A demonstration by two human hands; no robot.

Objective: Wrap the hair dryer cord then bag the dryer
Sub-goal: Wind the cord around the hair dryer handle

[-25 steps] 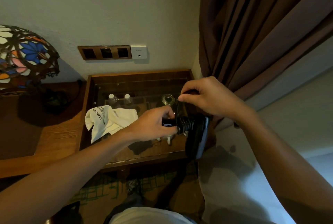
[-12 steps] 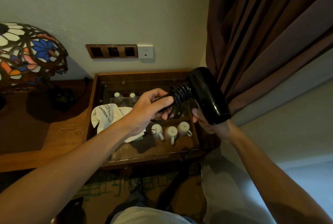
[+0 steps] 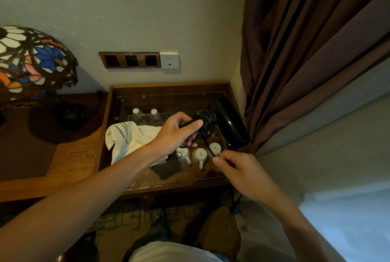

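One black hair dryer [image 3: 229,122] is held in the air above the glass-topped wooden worktop [image 3: 168,87], barrel pointing down toward the curtain [image 3: 306,50]. The left hand [image 3: 179,133] is clenched around its handle, where the cord [image 3: 207,121] sits coiled in several turns. One loose strand drops from the coil to the right hand [image 3: 236,166], whose fingertips pinch it. Beneath the glass: three white cups [image 3: 199,155] and two bottles [image 3: 137,114]. One white cloth bag [image 3: 126,139] lies on the worktop, printed "UNISKIN"; its smaller print is partly hidden. One stained-glass lamp [image 3: 31,61] stands well apart at left. One three-slot wall plate [image 3: 129,60] sits beside a white socket [image 3: 169,60].
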